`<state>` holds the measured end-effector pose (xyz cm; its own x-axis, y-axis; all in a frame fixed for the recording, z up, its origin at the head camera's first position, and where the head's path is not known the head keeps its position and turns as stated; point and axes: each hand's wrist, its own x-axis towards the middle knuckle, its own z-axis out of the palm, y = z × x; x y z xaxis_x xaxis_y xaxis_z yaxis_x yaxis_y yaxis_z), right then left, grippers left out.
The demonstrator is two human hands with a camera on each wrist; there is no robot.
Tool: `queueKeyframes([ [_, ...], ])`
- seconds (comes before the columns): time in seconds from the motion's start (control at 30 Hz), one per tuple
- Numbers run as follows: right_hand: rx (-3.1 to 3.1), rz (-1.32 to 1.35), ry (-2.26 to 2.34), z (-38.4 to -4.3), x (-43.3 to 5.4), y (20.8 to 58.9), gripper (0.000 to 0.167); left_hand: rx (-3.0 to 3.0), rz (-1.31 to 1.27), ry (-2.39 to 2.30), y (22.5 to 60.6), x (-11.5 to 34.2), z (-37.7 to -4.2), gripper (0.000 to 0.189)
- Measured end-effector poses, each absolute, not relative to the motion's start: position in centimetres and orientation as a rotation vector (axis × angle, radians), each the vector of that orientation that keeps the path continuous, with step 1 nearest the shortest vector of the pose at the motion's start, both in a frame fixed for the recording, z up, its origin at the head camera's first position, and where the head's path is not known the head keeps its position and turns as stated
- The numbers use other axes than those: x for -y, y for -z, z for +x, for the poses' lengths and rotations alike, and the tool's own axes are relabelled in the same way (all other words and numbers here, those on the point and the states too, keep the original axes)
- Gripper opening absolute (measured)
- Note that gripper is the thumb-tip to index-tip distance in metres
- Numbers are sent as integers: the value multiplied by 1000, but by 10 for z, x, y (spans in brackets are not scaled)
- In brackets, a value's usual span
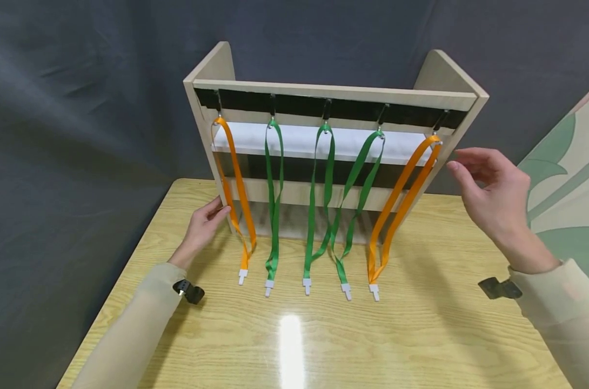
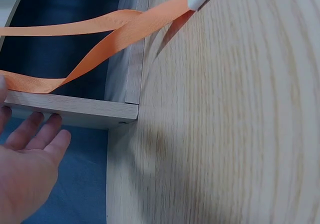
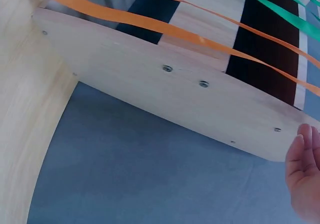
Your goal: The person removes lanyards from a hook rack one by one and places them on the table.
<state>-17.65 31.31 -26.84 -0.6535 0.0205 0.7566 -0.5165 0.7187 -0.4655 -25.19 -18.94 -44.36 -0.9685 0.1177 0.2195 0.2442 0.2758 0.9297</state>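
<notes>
Head view: rack point(image 1: 343, 93), five hanging lanyards point(image 1: 330, 173).
Left hand point(image 1: 200, 229) pinches side panel point(image 2: 85, 106); right hand point(image 1: 500, 197) nearby, thumb and fingers apart.

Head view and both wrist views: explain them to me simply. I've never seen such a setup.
There is no machine here, just a person's two bare hands. The wide picture comes from a camera on the head, looking forward and down; the other two come from cameras worn on each wrist.

A wooden rack stands on a wood-grain table. From its metal hooks hang two orange lanyards and three green lanyards, each ending in a pale clip.

The left hand touches the rack's left side. The right hand is close beside the right side, holding nothing.
</notes>
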Motion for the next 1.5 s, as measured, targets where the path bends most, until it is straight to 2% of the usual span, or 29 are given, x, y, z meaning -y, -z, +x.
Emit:
queueKeyframes([
  [0.37, 2221, 393, -828, -181, -308, 256, 23, 2369, -307, 1783, 412, 174, -233, 43],
  [0.8, 2340, 377, -981, -182, -301, 243, 29, 2342, -286, 1762, 444, 182, -254, 44],
  [1.3, 2341, 420, -1126, -189, -299, 236, 25, 2349, -336, 1879, 412, 177, -232, 41],
  [1.5, 2328, 406, -1140, -189, -299, 234, 22, 2315, -335, 1857, 440, 185, -249, 43],
])
